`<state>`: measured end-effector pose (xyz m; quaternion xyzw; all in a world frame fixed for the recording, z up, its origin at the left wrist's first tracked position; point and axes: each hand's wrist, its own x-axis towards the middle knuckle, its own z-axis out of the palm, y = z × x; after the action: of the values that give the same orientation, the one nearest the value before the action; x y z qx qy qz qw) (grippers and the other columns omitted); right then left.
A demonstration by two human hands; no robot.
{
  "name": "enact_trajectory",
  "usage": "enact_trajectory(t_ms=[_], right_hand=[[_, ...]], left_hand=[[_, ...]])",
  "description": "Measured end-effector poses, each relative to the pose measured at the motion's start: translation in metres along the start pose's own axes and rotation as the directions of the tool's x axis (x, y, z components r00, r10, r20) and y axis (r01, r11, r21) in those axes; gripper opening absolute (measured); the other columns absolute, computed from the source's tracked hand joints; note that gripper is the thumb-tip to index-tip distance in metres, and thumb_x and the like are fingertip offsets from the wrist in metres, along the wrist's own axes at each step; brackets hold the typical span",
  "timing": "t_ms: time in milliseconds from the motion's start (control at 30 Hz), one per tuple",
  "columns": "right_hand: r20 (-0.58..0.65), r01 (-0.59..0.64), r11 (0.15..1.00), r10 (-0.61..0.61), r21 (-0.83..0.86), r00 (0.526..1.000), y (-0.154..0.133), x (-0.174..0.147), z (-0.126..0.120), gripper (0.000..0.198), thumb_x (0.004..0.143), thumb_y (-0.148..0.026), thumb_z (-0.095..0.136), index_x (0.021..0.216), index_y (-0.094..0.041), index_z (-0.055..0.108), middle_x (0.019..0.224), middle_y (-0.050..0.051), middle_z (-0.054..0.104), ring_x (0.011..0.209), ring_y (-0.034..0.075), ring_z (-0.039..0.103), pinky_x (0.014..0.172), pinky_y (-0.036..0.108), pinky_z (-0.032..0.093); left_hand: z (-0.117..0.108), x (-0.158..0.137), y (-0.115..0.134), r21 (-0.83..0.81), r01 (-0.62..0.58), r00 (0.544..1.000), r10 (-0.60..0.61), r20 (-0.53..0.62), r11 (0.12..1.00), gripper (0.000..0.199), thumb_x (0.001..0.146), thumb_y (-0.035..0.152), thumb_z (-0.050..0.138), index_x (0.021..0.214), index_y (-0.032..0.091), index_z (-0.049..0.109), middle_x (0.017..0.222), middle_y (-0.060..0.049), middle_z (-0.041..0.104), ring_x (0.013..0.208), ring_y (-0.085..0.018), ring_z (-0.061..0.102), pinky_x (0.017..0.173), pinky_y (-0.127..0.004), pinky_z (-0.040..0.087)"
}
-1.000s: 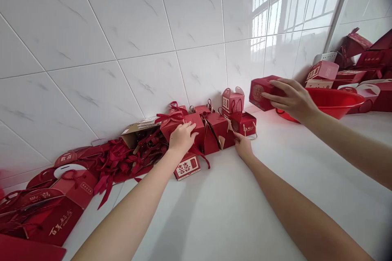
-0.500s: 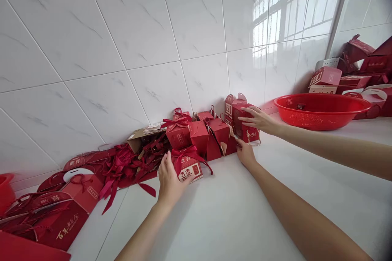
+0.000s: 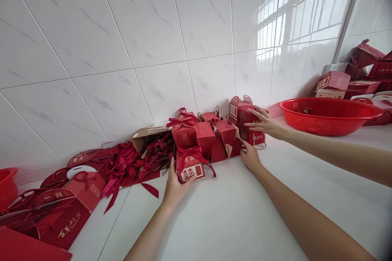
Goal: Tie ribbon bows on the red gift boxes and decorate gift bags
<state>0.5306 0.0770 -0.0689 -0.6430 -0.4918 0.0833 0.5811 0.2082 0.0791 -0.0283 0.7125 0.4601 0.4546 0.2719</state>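
Observation:
My left hand (image 3: 175,187) is closed around the left side of a small red gift box (image 3: 192,170), thumb on its front and fingers along its side. The box has a dark red ribbon bow on top and a cream double-happiness label. Behind it stands a row of red gift boxes (image 3: 206,136), some tied with ribbon. At the row's right end, the bent fingers of my right hand (image 3: 251,158) touch the edge of a red gift box (image 3: 227,136) with a pale flap edge; part of the grip is hidden. Another person's hand (image 3: 265,124) rests spread on a red box (image 3: 243,118) beside it.
A red plastic basket (image 3: 330,126) with a small item inside stands at right, near more red boxes (image 3: 333,80). On the left lie a heap of red ribbons (image 3: 124,163) and larger red boxes (image 3: 70,216). A white tiled wall (image 3: 159,85) runs behind the white surface (image 3: 220,212).
The view has shifted slightly, moving everything to the right. The fingers of my left hand have come down and closer around the ribboned box. My right hand stays by the row's end.

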Motion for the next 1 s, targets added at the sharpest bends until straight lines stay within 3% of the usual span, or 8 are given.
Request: enact_trajectory(t_ms=[133,367,500,633,733,867,933,1000], right_hand=[[-0.029,0.015,1.0,-0.016,-0.02,0.999,0.001,-0.001,0.002,0.051,0.078,-0.008,0.047,0.127,-0.016,0.056,0.116,0.012,0.067,0.104,0.023,0.064,0.088,0.039,0.054],[-0.107,0.07,0.992,-0.081,-0.104,0.991,0.002,-0.004,0.002,0.062,0.074,-0.013,0.045,0.136,-0.015,0.043,0.125,0.016,0.058,0.111,0.027,0.06,0.09,0.045,0.053],[-0.162,0.151,0.972,-0.181,-0.183,0.97,-0.005,-0.01,0.002,0.069,0.074,-0.014,0.047,0.142,-0.014,0.034,0.138,0.02,0.043,0.13,0.031,0.044,0.099,0.05,0.047],[-0.21,0.273,0.917,-0.339,-0.29,0.917,-0.019,-0.017,-0.002,0.071,0.075,-0.012,0.047,0.144,-0.017,0.03,0.142,0.019,0.033,0.138,0.033,0.03,0.105,0.057,0.04],[-0.226,0.39,0.85,-0.483,-0.354,0.846,-0.035,-0.028,-0.002,0.071,0.078,-0.01,0.047,0.145,-0.019,0.027,0.144,0.019,0.028,0.138,0.035,0.028,0.104,0.063,0.036],[-0.119,0.639,0.686,-0.708,-0.349,0.696,-0.065,-0.066,0.016,0.066,0.08,-0.01,0.052,0.142,-0.022,0.032,0.146,0.019,0.027,0.136,0.036,0.031,0.104,0.064,0.035],[0.002,0.783,0.561,-0.813,-0.27,0.583,-0.081,-0.095,0.031,0.059,0.078,-0.011,0.057,0.134,-0.026,0.045,0.142,0.014,0.037,0.132,0.032,0.039,0.103,0.057,0.041],[0.137,0.899,0.408,-0.893,-0.158,0.429,-0.096,-0.124,0.046,0.052,0.077,-0.012,0.058,0.125,-0.033,0.054,0.136,0.008,0.047,0.128,0.029,0.046,0.101,0.051,0.045]], left_hand=[[0.0,-0.003,-0.002,-0.033,-0.013,1.0,0.013,0.006,0.999,0.103,0.07,0.037,0.076,0.151,0.024,0.014,0.151,-0.015,0.036,0.135,-0.029,0.043,0.109,-0.045,0.038],[-0.004,-0.012,-0.003,0.057,-0.004,1.0,0.004,0.009,0.998,0.105,0.072,0.039,0.073,0.152,0.021,0.007,0.153,-0.017,0.031,0.141,-0.03,0.034,0.112,-0.048,0.033],[-0.007,-0.018,0.0,0.159,0.006,1.0,-0.007,0.005,0.987,0.11,0.068,0.04,0.075,0.152,0.021,0.007,0.155,-0.018,0.026,0.144,-0.034,0.025,0.11,-0.053,0.033],[-0.011,-0.027,0.004,0.213,0.011,1.0,-0.014,0.014,0.977,0.109,0.07,0.04,0.073,0.152,0.019,0.005,0.155,-0.019,0.024,0.145,-0.035,0.023,0.112,-0.053,0.032],[-0.017,-0.041,0.006,0.237,0.012,1.0,-0.016,0.017,0.971,0.107,0.073,0.039,0.07,0.152,0.016,0.003,0.155,-0.02,0.021,0.146,-0.035,0.021,0.115,-0.053,0.028],[-0.034,-0.076,0.008,0.293,-0.016,0.998,-0.004,0.067,0.956,0.091,0.078,0.031,0.063,0.152,0.015,0.011,0.157,-0.019,0.021,0.146,-0.032,0.021,0.116,-0.05,0.028],[-0.049,-0.096,0.008,0.328,-0.035,0.994,-0.001,0.108,0.944,0.08,0.081,0.026,0.058,0.151,0.018,0.02,0.157,-0.017,0.024,0.146,-0.031,0.023,0.114,-0.05,0.032],[-0.07,-0.115,0.006,0.361,-0.049,0.991,0.0,0.135,0.931,0.073,0.082,0.024,0.055,0.149,0.022,0.027,0.157,-0.014,0.028,0.145,-0.032,0.026,0.113,-0.051,0.034]])
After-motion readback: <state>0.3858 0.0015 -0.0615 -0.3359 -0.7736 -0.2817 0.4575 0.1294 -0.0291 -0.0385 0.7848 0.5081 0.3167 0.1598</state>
